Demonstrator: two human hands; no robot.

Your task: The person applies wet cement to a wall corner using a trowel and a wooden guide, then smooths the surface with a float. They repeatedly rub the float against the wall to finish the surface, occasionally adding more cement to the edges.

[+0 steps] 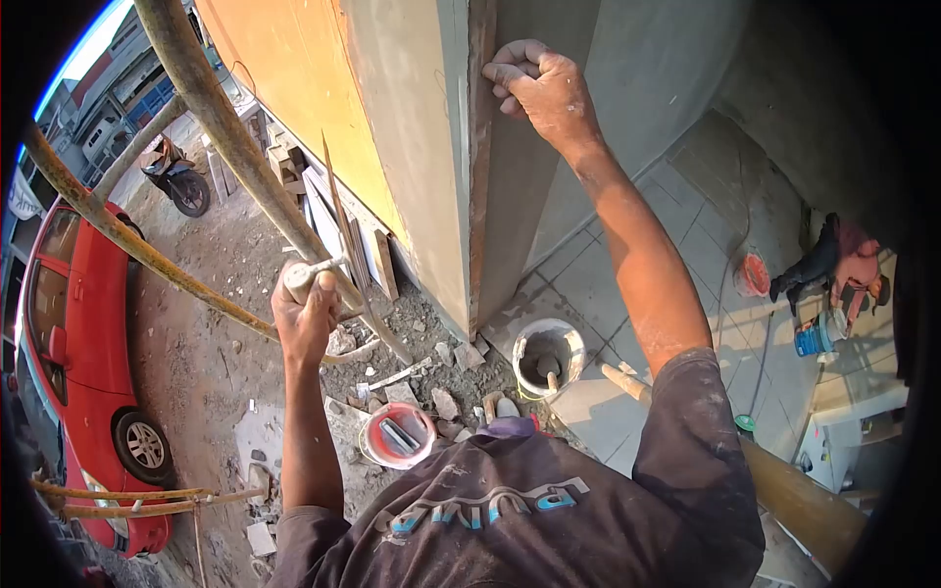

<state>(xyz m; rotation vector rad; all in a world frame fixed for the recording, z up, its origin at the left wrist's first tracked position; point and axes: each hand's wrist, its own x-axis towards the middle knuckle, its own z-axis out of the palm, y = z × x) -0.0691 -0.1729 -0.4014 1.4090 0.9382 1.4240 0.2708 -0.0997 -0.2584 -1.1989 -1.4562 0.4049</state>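
My left hand (306, 312) is closed around the round pale handle of a trowel (331, 181), its thin pointed blade seen nearly edge-on and standing upward. That hand is beside a rusty scaffold pole (245, 147). High on the wall corner, my right hand (542, 90) has its fingers curled and pinched together next to a narrow wooden strip (480, 147) along the edge. Whatever sits between those fingertips, if anything, is hidden. Grey plaster (549, 186) covers the wall on both sides of the corner.
Below are a bucket of grey mortar (520, 377) and a red-rimmed bucket (429, 456) with tools inside. Rubble (446, 404) lies at the wall's foot. Scaffold poles cross on the left, near a red car (98, 323). Another person (851, 260) bends over at the right.
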